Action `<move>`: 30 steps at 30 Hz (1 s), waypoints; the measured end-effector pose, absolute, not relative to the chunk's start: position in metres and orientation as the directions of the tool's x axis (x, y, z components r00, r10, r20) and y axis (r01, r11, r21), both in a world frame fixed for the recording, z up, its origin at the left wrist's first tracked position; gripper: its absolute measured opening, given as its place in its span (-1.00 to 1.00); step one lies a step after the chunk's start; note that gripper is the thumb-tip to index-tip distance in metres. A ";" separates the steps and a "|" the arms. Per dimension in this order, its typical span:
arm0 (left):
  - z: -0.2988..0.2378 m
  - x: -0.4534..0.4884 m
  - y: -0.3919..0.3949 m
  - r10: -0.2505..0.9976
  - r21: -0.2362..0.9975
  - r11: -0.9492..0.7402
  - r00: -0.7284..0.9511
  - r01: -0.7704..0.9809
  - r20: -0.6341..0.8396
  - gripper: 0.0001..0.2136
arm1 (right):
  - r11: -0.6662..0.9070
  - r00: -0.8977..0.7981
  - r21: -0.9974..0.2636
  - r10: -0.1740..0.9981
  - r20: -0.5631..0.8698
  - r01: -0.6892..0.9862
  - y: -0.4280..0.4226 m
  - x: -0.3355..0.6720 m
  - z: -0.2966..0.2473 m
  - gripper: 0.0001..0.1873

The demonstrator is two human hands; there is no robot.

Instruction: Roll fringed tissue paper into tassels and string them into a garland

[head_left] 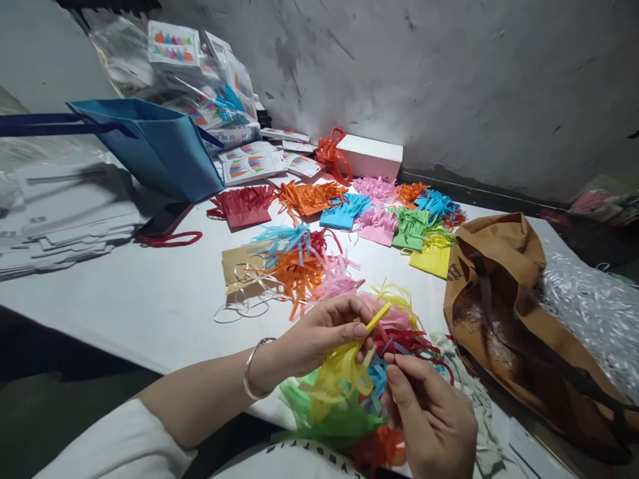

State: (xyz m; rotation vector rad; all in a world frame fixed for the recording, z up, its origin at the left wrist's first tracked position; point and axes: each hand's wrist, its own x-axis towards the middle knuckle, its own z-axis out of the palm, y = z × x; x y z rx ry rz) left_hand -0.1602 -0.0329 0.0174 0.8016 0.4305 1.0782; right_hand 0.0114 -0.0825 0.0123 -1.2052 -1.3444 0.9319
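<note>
A left hand (339, 327), a bracelet (247, 376) at its wrist, holds a yellow tassel (343, 372) above the near edge of a white worktop (174, 286), its narrow twisted stem (379, 317) slanting up past the thumb and its loose strips hanging below the fingers. Just beside it, the right hand (434, 412) is narrowed to a near pinch, thumb and forefinger close together; whether anything thin lies between them cannot be told.

The step in hand appears to be shaping or tidying the tassel's twisted top. The next move seems to call for a steady left grip on the stem while the right fingertips work at it, without snagging the strips crowded underneath.

Below the hands lie green strips (344, 422) and, lower, orange strips (383, 444); just beyond are red strips (399, 342). Farther out, a pink tassel (339, 283) and an orange tassel (299, 269) lie near white string (249, 307) looped over a brown card (234, 265).

Behind them rest fringed sheets, among them a dark red sheet (249, 211), a pink sheet (378, 229) and a yellow sheet (430, 261). A brown bag (492, 246) slumps at right; a blue bag (160, 150) leans at far left beside a phone (167, 218).
</note>
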 end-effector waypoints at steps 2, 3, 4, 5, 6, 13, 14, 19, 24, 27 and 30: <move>0.012 -0.159 -0.035 0.902 0.742 0.262 0.430 -0.617 0.039 -0.81 | 0.190 0.022 -0.968 0.980 0.196 0.161 -0.079 0.007 0.017 -0.79; 0.010 -0.159 -0.035 0.905 0.739 0.266 0.425 -0.619 0.030 -0.80 | 0.184 0.015 -0.969 0.982 0.189 0.164 -0.077 0.006 0.018 -0.78; 0.007 -0.159 -0.036 0.907 0.738 0.269 0.420 -0.619 0.022 -0.80 | 0.177 0.013 -0.970 0.983 0.182 0.168 -0.076 0.004 0.018 -0.76; 0.005 -0.159 -0.036 0.909 0.736 0.272 0.417 -0.620 0.016 -0.80 | 0.172 0.014 -0.970 0.984 0.177 0.174 -0.075 0.003 0.018 -0.75; 0.003 -0.159 -0.037 0.910 0.731 0.275 0.415 -0.624 0.013 -0.80 | 0.170 0.017 -0.969 0.984 0.176 0.180 -0.075 0.003 0.017 -0.74; -0.002 -0.159 -0.039 0.922 0.763 0.247 0.388 -0.598 0.006 -0.81 | 0.157 0.004 -0.966 0.987 0.161 0.204 -0.074 0.001 0.016 -0.70; -0.004 -0.159 -0.039 0.922 0.769 0.239 0.387 -0.593 0.011 -0.81 | 0.143 -0.002 -0.968 0.989 0.145 0.204 -0.073 0.002 0.016 -0.70; -0.009 -0.164 -0.038 0.932 0.921 0.054 0.350 -0.386 0.092 -0.85 | 0.104 -0.087 -0.963 0.993 0.084 0.249 -0.068 0.013 0.012 -0.71; -0.007 -0.173 -0.041 0.822 0.846 -0.512 0.371 0.147 0.433 -0.94 | -0.134 -0.168 -0.982 0.973 -0.155 0.134 -0.058 0.024 0.001 -0.61; -0.007 -0.175 -0.043 0.750 0.746 -0.631 0.413 0.212 0.517 -0.92 | -0.272 -0.163 -0.962 0.950 -0.266 -0.017 -0.055 0.022 -0.008 -0.35; -0.014 -0.171 -0.048 0.736 0.711 -0.654 0.436 0.260 0.518 -0.89 | -0.279 -0.268 -0.959 0.928 -0.257 -0.046 -0.051 0.018 -0.018 -0.52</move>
